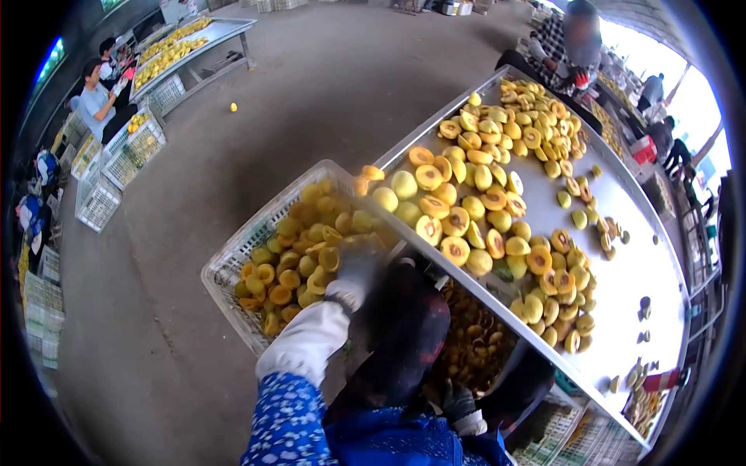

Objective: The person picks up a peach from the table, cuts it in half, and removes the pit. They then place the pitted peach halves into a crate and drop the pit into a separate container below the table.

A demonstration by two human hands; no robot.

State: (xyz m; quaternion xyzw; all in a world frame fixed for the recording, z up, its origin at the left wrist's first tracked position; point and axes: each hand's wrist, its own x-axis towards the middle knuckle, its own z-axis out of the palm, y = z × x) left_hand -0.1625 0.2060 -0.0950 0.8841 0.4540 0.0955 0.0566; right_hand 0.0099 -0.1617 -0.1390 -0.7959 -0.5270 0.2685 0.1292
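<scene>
1. 6 o'clock, nearest: right hand (458, 404) in a dark glove, low by the bench (645, 264) edge. Can't tell its grip or what it touches.
2. Just beyond: left hand (351, 281), pale glove + white sleeve, blurred. Grip looks clamped on the near rim of the crate (233, 268).
3. Crate: 1 in hand, at 9 o'clock of centre, tilted, far corner against the bench edge.
4. How far along, my read: tipping partly done. Crate fruit (299, 256) covers most of the crate floor, so the bulk is inside. A few pieces sit at the lip where crate meets bench.
5. Lower crate (474, 342): 1, under the bench at 4 o'clock of the left hand, holding brownish-yellow pieces.
6. On the bench: halved yellow fruit, dozens, too many to count. 2 main heaps: near heap (454, 221) and far heap (513, 124), plus a strip along the 3 o'clock side. Bare metal at 3–4 o'clock.
7. Floor (311, 93): 1 loose fruit (232, 106) at 11 o'clock.
8. Far: 1 more bench, the far bench (233, 27), w/ fruit on it. 1 seated person (571, 46) at 1 o'clock. 2 ppl at 10 o'clock, incl. a worker (97, 97). Spare crates (97, 203) at 9 o'clock, at least 3.
</scene>
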